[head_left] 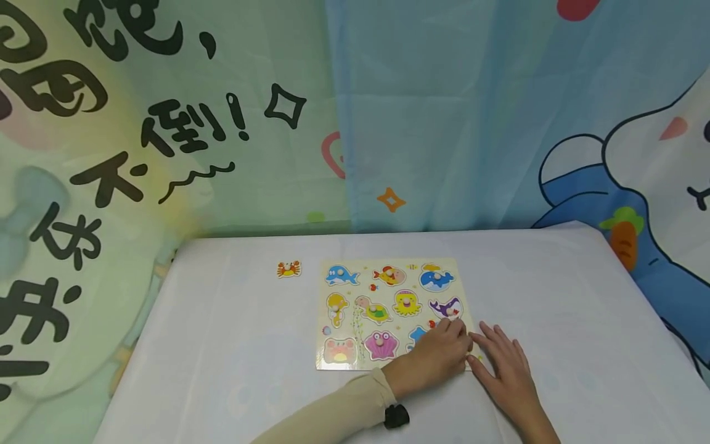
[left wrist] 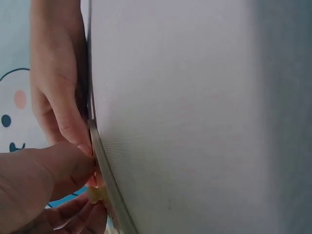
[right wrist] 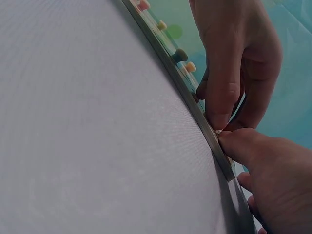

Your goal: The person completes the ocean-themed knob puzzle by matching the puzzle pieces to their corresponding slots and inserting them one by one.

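Note:
A wooden peg puzzle board (head_left: 348, 364) with sea-animal pieces lies on the white table. Over its lower right corner my left hand (head_left: 429, 354) bends down with curled fingers, pinching a small puzzle piece mostly hidden beneath the fingertips. A yellowish knob (left wrist: 96, 194) shows by those fingers in the left wrist view. My right hand (head_left: 507, 376) lies at the board's right edge, fingers fairly straight, its thumb (right wrist: 243, 144) touching near the left fingertips. A crab piece (head_left: 289, 269) rests on the table, apart from the board's upper left corner.
On the board are a pink shell (head_left: 381, 345), a yellow octopus (head_left: 407, 303), a turtle (head_left: 374, 310) and several other animals. A pale pink shape (head_left: 340, 351) fills the lower left spot. Behind the white table (head_left: 233, 345) hangs a printed cloth (head_left: 421, 123).

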A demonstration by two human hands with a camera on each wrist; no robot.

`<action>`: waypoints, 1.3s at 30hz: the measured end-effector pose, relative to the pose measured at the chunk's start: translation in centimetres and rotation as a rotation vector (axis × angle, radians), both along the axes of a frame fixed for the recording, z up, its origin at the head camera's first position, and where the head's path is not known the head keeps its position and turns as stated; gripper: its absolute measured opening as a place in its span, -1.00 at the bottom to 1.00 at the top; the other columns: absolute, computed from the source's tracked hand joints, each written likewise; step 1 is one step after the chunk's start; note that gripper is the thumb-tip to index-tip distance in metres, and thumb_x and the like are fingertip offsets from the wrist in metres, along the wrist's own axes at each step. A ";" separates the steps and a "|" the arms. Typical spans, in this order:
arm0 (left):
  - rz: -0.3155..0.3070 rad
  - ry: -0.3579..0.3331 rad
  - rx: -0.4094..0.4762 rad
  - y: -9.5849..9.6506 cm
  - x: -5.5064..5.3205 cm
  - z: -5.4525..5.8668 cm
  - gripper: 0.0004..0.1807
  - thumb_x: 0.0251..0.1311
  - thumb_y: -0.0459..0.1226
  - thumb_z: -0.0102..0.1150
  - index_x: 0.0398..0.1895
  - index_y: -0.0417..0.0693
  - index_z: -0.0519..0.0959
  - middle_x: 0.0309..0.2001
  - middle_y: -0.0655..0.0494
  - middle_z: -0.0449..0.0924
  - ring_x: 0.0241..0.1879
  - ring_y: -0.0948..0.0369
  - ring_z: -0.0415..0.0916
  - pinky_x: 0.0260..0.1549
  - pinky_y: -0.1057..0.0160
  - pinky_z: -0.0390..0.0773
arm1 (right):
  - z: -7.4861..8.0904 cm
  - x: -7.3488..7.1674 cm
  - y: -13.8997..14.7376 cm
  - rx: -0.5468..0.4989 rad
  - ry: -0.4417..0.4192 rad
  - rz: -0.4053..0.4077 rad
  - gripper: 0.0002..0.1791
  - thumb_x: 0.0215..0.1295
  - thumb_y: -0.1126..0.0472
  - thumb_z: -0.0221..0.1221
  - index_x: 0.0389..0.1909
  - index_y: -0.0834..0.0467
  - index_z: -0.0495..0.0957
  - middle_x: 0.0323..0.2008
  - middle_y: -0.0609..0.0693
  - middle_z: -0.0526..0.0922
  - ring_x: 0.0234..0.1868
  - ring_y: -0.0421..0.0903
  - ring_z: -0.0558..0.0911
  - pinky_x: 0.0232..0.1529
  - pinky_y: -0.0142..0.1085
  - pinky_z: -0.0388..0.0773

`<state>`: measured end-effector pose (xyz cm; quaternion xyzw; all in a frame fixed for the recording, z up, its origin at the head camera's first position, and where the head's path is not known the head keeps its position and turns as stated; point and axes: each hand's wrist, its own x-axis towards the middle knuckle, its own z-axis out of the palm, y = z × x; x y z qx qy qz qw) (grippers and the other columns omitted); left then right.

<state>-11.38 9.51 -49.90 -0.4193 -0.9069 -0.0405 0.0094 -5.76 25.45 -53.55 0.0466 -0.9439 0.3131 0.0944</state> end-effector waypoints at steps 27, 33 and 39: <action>0.246 -0.347 0.490 -7.8 -0.7 2.1 -0.65 0.31 -0.19 0.13 0.16 0.21 0.53 0.17 0.21 0.41 0.17 0.25 0.34 0.11 0.33 0.46 | 0.4 0.1 -0.4 0.010 -0.068 -0.026 -0.53 0.25 0.10 0.23 0.17 0.11 0.47 0.35 0.31 0.33 0.41 0.32 0.15 0.46 0.23 -0.29; 0.335 -0.343 0.621 -12.1 -2.7 2.2 -0.67 0.28 -0.25 0.16 0.11 0.03 0.57 0.11 0.12 0.48 0.09 0.17 0.42 0.05 0.25 0.50 | 0.5 0.3 -0.2 0.016 -0.083 -0.034 -0.52 0.26 0.08 0.22 0.18 0.11 0.46 0.35 0.31 0.32 0.43 0.31 0.14 0.47 0.22 -0.31; 0.546 -0.214 0.736 -19.8 -6.3 2.0 -0.65 0.22 -0.36 0.18 0.09 -0.16 0.55 0.07 -0.16 0.50 0.04 -0.06 0.46 -0.06 0.07 0.55 | 0.4 0.3 -0.3 0.005 -0.086 -0.030 -0.52 0.26 0.07 0.23 0.18 0.11 0.47 0.37 0.29 0.32 0.43 0.32 0.15 0.47 0.22 -0.29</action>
